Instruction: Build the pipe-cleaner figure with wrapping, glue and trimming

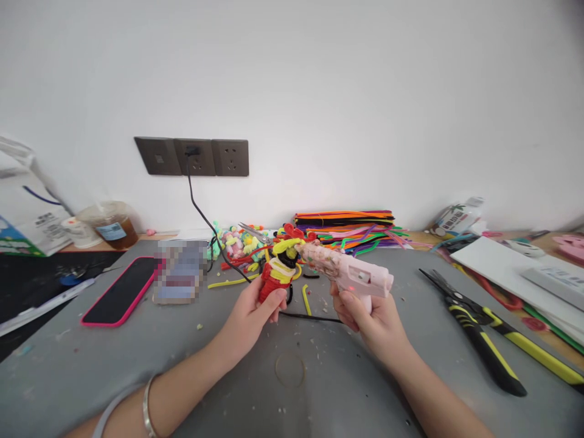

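l fingers (275, 300) grip fuzzy red/ylw figure (279, 275); r fingers (352, 302) grip pink glue gun (345, 270)

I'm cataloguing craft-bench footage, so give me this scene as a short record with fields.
Left hand: holds red, yellow and black fuzzy figure
Right hand: grips pale pink glue gun
Nozzle: at figure's upper part; contact unclear
Left side: pink-edged phone, lying flat
Right side: black-and-yellow scissors
Back: colored fuzzy stems near wall

Left forearm (196, 371): silver bangle (145, 404), grey band (108, 406) (both narrow).
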The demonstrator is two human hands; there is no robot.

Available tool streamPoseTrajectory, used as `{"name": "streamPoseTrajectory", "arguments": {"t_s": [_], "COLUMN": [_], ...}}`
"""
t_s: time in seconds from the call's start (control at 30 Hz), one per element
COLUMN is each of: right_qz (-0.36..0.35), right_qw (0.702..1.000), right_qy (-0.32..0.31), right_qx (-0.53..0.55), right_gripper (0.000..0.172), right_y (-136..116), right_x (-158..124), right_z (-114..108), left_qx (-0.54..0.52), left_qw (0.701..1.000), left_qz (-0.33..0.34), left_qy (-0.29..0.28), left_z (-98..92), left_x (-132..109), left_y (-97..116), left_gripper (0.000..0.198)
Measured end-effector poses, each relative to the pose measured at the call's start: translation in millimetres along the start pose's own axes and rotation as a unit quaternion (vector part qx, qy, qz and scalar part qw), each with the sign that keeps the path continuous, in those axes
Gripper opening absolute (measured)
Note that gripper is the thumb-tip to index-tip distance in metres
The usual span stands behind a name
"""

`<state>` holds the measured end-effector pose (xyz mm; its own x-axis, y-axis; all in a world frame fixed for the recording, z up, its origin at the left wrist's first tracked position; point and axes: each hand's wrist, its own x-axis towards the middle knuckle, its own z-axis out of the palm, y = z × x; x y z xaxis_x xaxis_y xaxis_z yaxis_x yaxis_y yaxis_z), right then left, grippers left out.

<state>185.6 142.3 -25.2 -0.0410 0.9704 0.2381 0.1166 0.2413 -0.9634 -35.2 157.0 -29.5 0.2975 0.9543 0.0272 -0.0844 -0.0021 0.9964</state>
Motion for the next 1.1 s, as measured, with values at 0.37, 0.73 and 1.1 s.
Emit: {"name": "streamPoseTrajectory", "arguments": {"t_s": [0.37, 0.73, 1.1], "right_qz": [0.0, 0.016, -0.001], "right_qw": [1.0, 0.999, 0.999], "right_qy": [-0.016, -0.033, -0.037], "right_qx": [-0.007, -0.029, -0.039], "right_gripper": [0.059, 0.06, 0.059], "right_y": [2.2, 1.6, -2.0], "right_x": [-0.2, -1.0, -1.6], "right_z": [-1.0, -2.1, -1.7], "left_qx": [-0.031, -0.052, -0.055], "left_qw": [0.999, 0.999, 0.998], "left_qz": [-0.012, -0.001, 0.004], "left_qy": [0.008, 0.012, 0.015], "left_z": [3.0, 3.9, 2.7], "left_x": [-2.5, -3.0, -2.7], "left_y": [6.4, 7.2, 2.5], "left_gripper": [0.051, 0.051, 0.05]}}
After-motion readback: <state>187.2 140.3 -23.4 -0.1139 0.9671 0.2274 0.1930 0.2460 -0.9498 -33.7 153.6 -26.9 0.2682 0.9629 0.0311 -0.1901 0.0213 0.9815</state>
